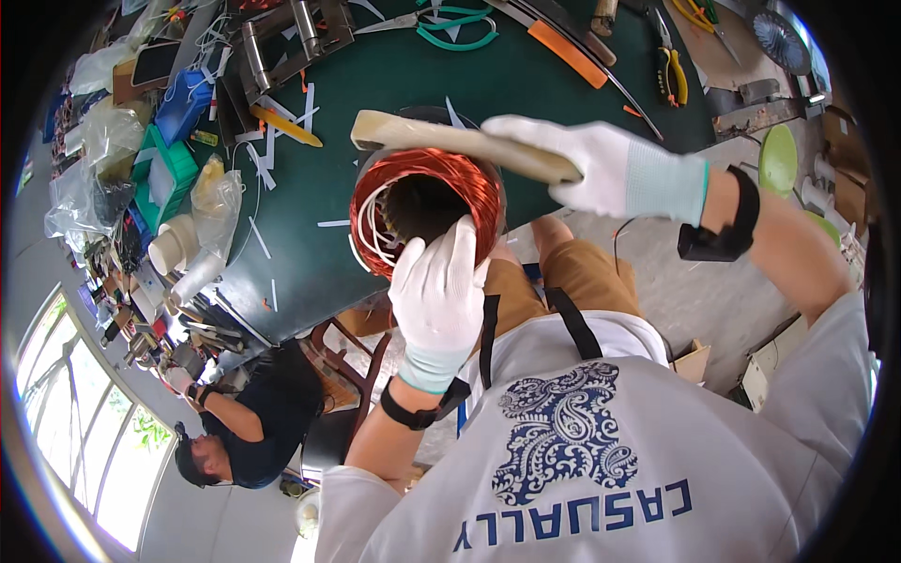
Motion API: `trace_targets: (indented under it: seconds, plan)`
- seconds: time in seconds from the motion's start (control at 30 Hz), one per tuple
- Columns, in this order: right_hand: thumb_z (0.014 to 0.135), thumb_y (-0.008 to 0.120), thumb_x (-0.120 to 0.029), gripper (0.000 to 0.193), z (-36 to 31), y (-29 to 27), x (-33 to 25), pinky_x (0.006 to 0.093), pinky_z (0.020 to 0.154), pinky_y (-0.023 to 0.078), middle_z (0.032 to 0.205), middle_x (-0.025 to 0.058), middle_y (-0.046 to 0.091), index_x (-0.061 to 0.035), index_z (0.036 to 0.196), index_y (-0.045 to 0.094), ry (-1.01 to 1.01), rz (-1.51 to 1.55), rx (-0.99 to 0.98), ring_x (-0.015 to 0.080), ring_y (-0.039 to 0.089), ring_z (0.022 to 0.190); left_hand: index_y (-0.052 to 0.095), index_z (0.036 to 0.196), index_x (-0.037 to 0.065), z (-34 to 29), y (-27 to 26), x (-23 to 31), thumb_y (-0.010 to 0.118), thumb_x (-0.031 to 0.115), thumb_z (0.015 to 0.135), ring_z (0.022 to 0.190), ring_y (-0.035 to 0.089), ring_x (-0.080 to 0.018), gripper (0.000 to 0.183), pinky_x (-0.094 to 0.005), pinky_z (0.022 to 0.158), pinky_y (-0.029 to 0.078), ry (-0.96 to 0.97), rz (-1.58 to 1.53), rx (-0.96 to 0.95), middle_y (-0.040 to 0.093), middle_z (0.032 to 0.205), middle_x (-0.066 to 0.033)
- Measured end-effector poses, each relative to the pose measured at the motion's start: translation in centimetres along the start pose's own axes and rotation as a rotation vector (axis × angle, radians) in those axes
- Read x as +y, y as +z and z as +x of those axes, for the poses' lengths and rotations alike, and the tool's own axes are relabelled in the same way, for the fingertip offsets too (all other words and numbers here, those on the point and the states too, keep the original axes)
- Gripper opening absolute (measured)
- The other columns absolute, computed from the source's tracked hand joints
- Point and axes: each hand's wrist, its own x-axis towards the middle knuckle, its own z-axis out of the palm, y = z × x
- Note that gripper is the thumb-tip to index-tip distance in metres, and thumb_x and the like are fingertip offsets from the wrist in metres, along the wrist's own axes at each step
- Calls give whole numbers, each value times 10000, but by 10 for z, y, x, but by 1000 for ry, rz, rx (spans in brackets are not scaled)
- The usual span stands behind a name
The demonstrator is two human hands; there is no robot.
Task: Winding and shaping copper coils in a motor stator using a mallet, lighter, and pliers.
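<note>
A motor stator [481, 188] with thick red copper windings and white leads around its dark bore sits at the near edge of the green-topped table. My left hand [436, 300], in a white glove, grips the near rim of the windings, its fingers reaching over into the bore. In my gloved right hand [596, 167] is a pale, flat wooden beater [432, 138]. It lies across the far side of the winding ring; whether it presses on the coil is hard to tell.
Green-handled scissors [458, 33], an orange-handled tool [566, 54] and yellow-black pliers [672, 75] lie along the far side of the table [310, 206]. White strips, a yellow knife [286, 126] and a green bin [167, 178] are leftward. A co-worker [267, 408] sits at lower left.
</note>
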Motion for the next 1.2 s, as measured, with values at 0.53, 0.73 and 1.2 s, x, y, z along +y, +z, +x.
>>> trace_targets:
  seconds: [0.53, 0.73, 1.2]
  plan:
    - [873, 705, -137, 463, -9, 12, 50, 332, 705, 590, 947, 128, 745, -76, 1330, 664, 118, -10, 707, 221, 734, 781, 705, 1198, -41, 8, 5, 7, 756, 192, 870, 930, 676, -346, 405, -450, 946, 501, 31, 0, 151, 742, 1019, -157]
    - [875, 641, 1, 751, -26, -1, 34, 330, 1033, 514, 1359, 126, 675, -140, 1589, 455, 92, -47, 433, 216, 663, 1208, 696, 1187, -29, 22, -17, -1, 790, 140, 803, 961, 676, -327, 430, -542, 1020, 426, 111, 3, 106, 724, 1028, -145]
    - [945, 605, -74, 546, 47, -17, 26, 266, 577, 562, 925, 53, 751, -232, 1468, 591, 62, -110, 226, 128, 711, 682, 678, 1285, -17, 16, 5, 9, 778, 191, 831, 1025, 668, -310, 508, -477, 1092, 420, -90, 17, 106, 731, 1091, -137]
